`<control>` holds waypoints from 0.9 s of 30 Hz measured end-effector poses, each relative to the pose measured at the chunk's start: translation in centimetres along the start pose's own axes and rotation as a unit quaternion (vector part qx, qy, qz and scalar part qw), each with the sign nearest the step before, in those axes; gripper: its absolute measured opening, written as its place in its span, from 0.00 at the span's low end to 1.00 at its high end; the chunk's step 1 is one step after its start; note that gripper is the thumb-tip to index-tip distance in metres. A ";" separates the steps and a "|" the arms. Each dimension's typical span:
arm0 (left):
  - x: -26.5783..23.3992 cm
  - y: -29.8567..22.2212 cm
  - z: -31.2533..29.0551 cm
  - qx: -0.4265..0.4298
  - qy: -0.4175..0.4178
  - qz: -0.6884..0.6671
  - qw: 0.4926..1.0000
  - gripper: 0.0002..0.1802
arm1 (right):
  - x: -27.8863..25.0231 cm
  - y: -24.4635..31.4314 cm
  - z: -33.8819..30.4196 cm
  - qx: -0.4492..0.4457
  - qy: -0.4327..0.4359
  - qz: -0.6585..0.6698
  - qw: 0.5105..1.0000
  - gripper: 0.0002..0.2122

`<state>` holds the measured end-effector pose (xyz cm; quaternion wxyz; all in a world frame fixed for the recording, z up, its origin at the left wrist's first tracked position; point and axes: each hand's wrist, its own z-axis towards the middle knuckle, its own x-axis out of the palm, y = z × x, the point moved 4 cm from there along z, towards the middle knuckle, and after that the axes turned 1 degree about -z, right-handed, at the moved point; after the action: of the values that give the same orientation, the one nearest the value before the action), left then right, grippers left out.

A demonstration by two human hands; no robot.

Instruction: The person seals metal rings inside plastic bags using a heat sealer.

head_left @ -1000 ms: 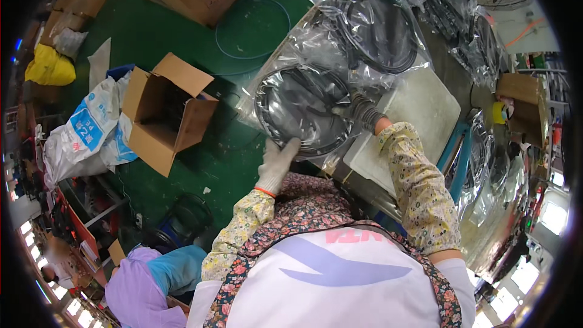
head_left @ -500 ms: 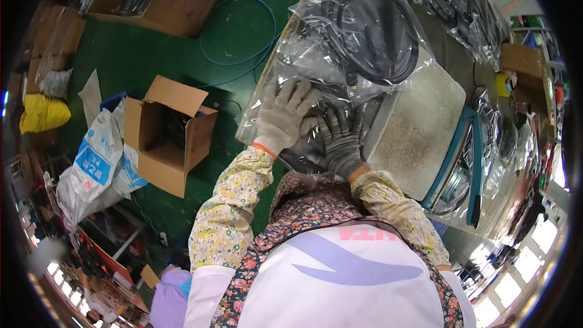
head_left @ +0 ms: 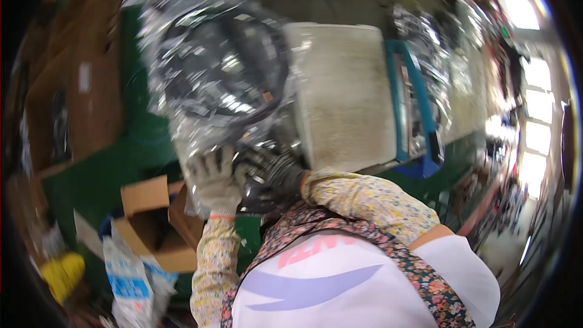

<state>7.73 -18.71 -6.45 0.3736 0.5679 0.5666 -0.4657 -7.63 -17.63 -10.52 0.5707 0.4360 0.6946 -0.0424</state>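
Note:
My left hand (head_left: 215, 179), in a pale grey work glove, grips the lower edge of a clear plastic bag (head_left: 200, 103) that holds black ring-shaped parts (head_left: 234, 61). Right beside it, my right hand (head_left: 273, 173), in a dark glove, grips the same bag. The bag lies at the left end of a worn whitish board (head_left: 349, 97) on the bench. Both forearms wear floral sleeves. The picture is blurred by motion.
An open cardboard box (head_left: 155, 225) stands on the green floor below left, with a white and blue sack (head_left: 130, 279) and a yellow bag (head_left: 61, 273) near it. More plastic-wrapped parts (head_left: 425, 67) lie right of the board, by a teal frame (head_left: 419, 109). Flat cardboard (head_left: 79, 97) lies left.
Both hands have come together on the bagged rings and now sit lower in the picture. The view has swung, so the bag and board appear higher and nearer.

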 end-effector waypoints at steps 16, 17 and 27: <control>0.9 -1.5 -0.3 0.097 -0.176 0.093 0.975 0.31 | 2.6 0.1 3.1 0.029 -0.264 0.085 0.960 0.34; 1.1 -1.7 -0.4 0.119 -0.185 0.106 0.970 0.31 | 1.7 0.8 1.5 0.024 -0.405 0.016 0.914 0.31; 1.9 -5.8 -3.1 -0.172 -0.156 0.044 0.972 0.30 | 0.3 -15.2 -33.2 0.065 -0.074 0.608 0.788 0.14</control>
<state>2.21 -14.74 -6.78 0.5695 0.4404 0.5472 -0.4270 -42.67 -8.35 -6.02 0.4989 0.7995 0.2372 0.2358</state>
